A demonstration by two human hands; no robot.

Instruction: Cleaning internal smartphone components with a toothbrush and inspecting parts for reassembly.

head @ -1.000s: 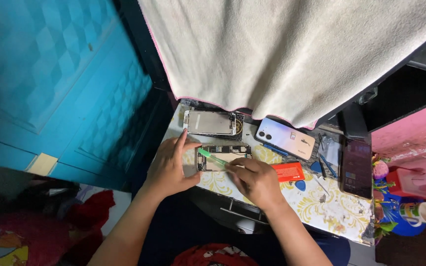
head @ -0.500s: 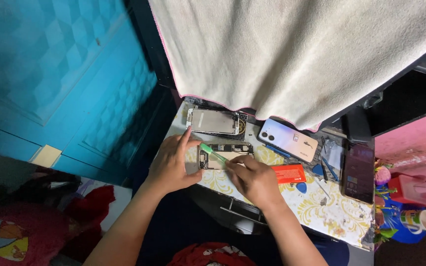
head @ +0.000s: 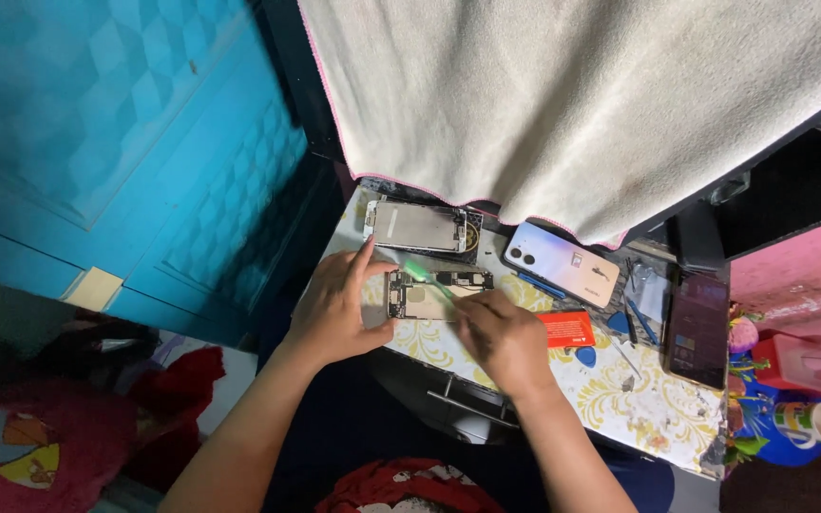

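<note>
My right hand [head: 505,340] sits nearest me, fingers curled shut around a thin green tool [head: 427,278] whose tip runs off toward ten o'clock over the opened phone [head: 434,294]; I grip it low, like a pen, so the point stays steady on the small parts inside. At nine o'clock from it my left hand [head: 334,309] lies mostly flat and spread, thumb against the phone's near edge and forefinger stretched up past its far left corner, holding nothing, only pinning the body so it cannot slide on the yellow-patterned table [head: 639,399]. The phone lies flat between both hands, its insides facing up. Just right of my right hand, at three o'clock, a small red card [head: 567,329] rests within easy reach. Farther out, at twelve o'clock from the phone, the detached screen panel [head: 418,228] lies apart, I think face down, though the view is too soft to be sure. At two o'clock a pale phone [head: 563,263] shows its back, a dark phone [head: 697,329] lies beyond it, and a cream cloth [head: 572,104] hangs over the far edge.
</note>
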